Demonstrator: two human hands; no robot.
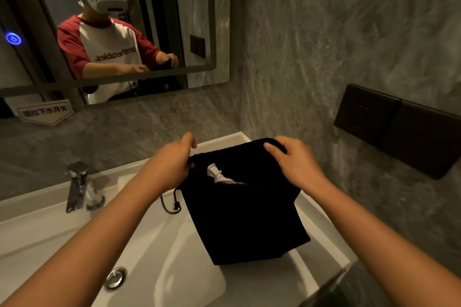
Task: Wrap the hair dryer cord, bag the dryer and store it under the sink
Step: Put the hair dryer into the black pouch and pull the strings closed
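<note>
A black drawstring bag [249,222] hangs upright over the right side of the white sink [174,257]. My left hand [172,162] pinches the left edge of its mouth, and my right hand [294,162] grips the right edge, holding the mouth apart. Inside the opening a white part of the hair dryer [218,175] shows; the rest of the dryer and its cord are hidden in the bag. The bag's black drawstring [172,203] dangles in a loop below my left hand.
A chrome faucet [77,187] stands at the sink's back left, and a chrome drain [115,278] lies in the basin. A mirror [112,32] hangs above. Dark wall panels [399,129] with sockets sit on the grey wall at right.
</note>
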